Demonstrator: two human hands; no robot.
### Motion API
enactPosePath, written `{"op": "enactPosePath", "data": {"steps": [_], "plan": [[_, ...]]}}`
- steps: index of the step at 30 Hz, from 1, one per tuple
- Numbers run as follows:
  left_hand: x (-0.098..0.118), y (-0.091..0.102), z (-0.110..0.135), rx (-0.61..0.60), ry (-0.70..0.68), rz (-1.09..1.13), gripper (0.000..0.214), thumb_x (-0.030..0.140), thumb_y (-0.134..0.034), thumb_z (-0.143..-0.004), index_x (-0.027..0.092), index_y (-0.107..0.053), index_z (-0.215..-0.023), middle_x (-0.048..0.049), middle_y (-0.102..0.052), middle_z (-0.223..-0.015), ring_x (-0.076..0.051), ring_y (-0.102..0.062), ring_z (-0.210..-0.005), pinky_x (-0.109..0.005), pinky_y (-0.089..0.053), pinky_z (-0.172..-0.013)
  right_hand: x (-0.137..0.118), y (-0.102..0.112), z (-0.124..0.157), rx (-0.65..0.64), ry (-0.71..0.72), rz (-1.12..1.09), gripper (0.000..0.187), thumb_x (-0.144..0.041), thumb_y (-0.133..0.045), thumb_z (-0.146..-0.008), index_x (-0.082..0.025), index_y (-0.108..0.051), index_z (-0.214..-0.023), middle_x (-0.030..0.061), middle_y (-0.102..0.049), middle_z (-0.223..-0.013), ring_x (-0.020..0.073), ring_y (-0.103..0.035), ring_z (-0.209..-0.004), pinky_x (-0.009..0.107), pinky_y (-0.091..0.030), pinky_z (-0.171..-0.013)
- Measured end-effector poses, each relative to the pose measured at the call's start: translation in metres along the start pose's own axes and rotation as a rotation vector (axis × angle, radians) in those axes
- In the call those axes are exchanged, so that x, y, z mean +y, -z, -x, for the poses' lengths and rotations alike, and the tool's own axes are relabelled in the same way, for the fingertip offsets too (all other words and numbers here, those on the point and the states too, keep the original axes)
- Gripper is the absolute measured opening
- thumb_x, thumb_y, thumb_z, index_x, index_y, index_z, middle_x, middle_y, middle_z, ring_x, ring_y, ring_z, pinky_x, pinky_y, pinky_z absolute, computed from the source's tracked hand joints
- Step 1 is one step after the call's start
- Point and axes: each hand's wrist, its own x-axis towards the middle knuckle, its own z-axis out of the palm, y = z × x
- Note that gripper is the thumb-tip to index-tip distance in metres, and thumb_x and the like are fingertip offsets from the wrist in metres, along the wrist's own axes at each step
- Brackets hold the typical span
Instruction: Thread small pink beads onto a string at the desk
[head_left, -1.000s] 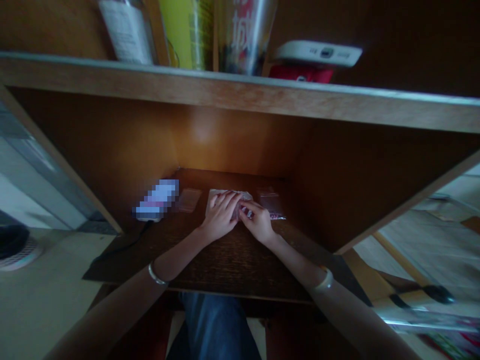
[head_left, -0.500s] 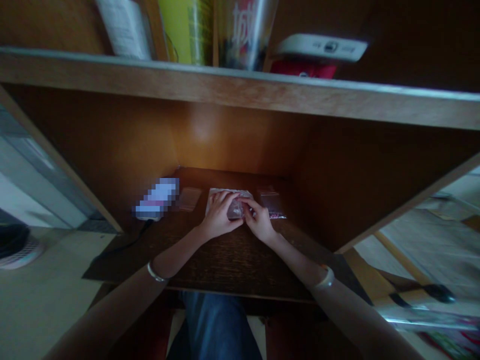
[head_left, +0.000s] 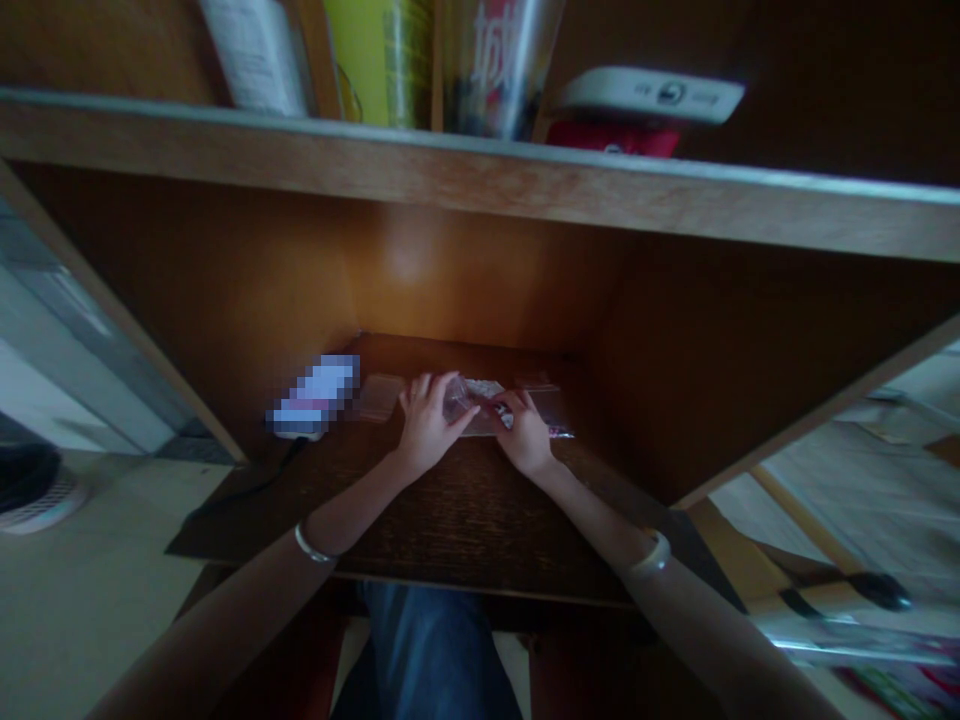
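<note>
L hand (head_left: 431, 425) and R hand (head_left: 526, 432) close together, not touching. L fingertips (head_left: 456, 392) on crumpled clear wrap (head_left: 459, 402), apparently clamped. R fingertips (head_left: 510, 398) at edge of printed sheet (head_left: 486, 390), grip unclear.

Changes vs 0.5 s ago: hands now apart, fingertips no longer meeting over wrap; wrap shifted up and L, off its earlier spot between hands. White sheet no longer showing clearly beneath L hand; flat clear sleeve (head_left: 536, 414) now running under both hands, right end by R hand.

Wrap and sleeve both on dark wood desk (head_left: 397, 520), near back wall. Pixelated block (head_left: 315, 396), too blurred to name, unchanged at L of desk — cable (head_left: 255, 488) trailing off front edge.
</note>
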Motion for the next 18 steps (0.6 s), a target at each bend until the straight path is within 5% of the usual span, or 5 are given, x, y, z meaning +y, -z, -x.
{"op": "enactPosePath", "data": {"steps": [8, 15, 18], "plan": [[0.002, -0.001, 0.001, -0.077, -0.042, -0.001, 0.049, 0.043, -0.064, -0.079, 0.022, -0.048, -0.119, -0.0090, -0.061, -0.112, -0.028, -0.053, -0.107, -0.045, -0.034, -0.093, -0.002, -0.002, 0.001, -0.201, -0.004, 0.344, 0.009, -0.021, -0.060, -0.082, -0.022, -0.069, -0.084, 0.0096, -0.061, -0.099, 0.0244, -0.055, -0.094, 0.038, -0.045, -0.081], [0.007, 0.002, 0.002, -0.174, -0.083, 0.061, 0.047, 0.032, -0.067, -0.074, 0.023, -0.048, -0.116, -0.0069, -0.064, -0.114, -0.027, -0.055, -0.110, -0.044, -0.030, -0.096, -0.010, 0.008, -0.002, 0.259, 0.095, -0.084, 0.013, -0.030, -0.056, -0.086, -0.021, -0.065, -0.087, 0.0070, -0.058, -0.098, 0.0212, -0.055, -0.097, 0.039, -0.046, -0.088], [0.006, 0.000, 0.004, -0.181, -0.054, 0.081, 0.049, 0.028, -0.067, -0.073, 0.022, -0.047, -0.117, -0.0077, -0.063, -0.117, -0.027, -0.055, -0.111, -0.044, -0.030, -0.097, -0.015, 0.009, 0.001, 0.255, 0.182, -0.161, 0.015, -0.033, -0.058, -0.085, -0.022, -0.067, -0.088, 0.0071, -0.057, -0.103, 0.0212, -0.054, -0.102, 0.040, -0.046, -0.091]]}}
